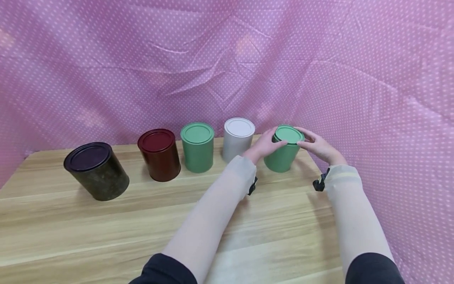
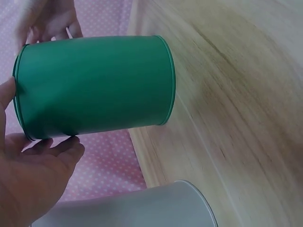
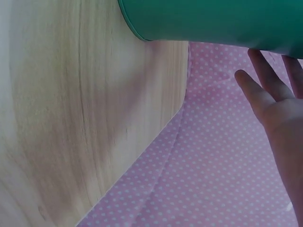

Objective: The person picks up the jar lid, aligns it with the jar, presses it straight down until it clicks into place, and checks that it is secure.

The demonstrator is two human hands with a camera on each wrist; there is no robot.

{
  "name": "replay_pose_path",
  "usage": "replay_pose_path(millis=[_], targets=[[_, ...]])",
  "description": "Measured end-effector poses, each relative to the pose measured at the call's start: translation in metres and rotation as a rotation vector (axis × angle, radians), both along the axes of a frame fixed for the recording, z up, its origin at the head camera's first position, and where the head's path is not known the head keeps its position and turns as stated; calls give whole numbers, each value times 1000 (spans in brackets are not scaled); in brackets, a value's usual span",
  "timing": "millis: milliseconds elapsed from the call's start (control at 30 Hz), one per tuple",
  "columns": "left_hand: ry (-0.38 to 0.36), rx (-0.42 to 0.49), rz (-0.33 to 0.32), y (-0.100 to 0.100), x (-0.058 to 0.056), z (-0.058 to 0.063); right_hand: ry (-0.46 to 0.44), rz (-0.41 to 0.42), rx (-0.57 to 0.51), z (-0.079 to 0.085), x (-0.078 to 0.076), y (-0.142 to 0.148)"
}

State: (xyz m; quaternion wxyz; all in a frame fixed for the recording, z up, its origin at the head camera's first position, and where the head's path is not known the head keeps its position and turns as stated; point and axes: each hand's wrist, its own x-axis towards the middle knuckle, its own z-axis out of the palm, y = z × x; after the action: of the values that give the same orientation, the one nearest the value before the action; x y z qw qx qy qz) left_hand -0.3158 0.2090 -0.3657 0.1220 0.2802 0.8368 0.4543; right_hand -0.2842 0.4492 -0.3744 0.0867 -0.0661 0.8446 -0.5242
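A lidded green tin [image 1: 282, 157] stands upright on the wooden table, at the right end of a row of tins. My left hand [image 1: 265, 146] holds its upper left side, with the thumb at the lid's rim and the fingers against the wall, as the left wrist view shows. From the right side my right hand [image 1: 319, 149] holds the same tin near its top, thumb at the front of the rim. In the right wrist view, fingertips of the right hand [image 3: 279, 101] meet the wall of the green tin [image 3: 213, 21], one finger standing off it.
Just left of my left hand is a white tin [image 1: 237, 144]. Further left stand another green tin [image 1: 198, 156], a dark red tin [image 1: 163, 161] and a black tin [image 1: 103, 179]. Pink dotted cloth [image 1: 198, 71] hangs behind and to the right of the table [image 1: 117, 232].
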Motion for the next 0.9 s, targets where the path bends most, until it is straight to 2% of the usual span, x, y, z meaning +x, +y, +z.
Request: replay_pose_path(millis=[333, 500, 667, 900], targets=[[-39, -54, 28, 4, 1, 2, -25, 42, -5, 3, 3, 1], [-35, -91, 39, 6, 1, 4, -39, 86, -65, 5, 4, 2], [-45, -68, 42, 5, 3, 5, -58, 110, -111, 5, 4, 2], [-78, -70, 68, 4, 6, 4, -54, 154, -112, 3, 4, 4]])
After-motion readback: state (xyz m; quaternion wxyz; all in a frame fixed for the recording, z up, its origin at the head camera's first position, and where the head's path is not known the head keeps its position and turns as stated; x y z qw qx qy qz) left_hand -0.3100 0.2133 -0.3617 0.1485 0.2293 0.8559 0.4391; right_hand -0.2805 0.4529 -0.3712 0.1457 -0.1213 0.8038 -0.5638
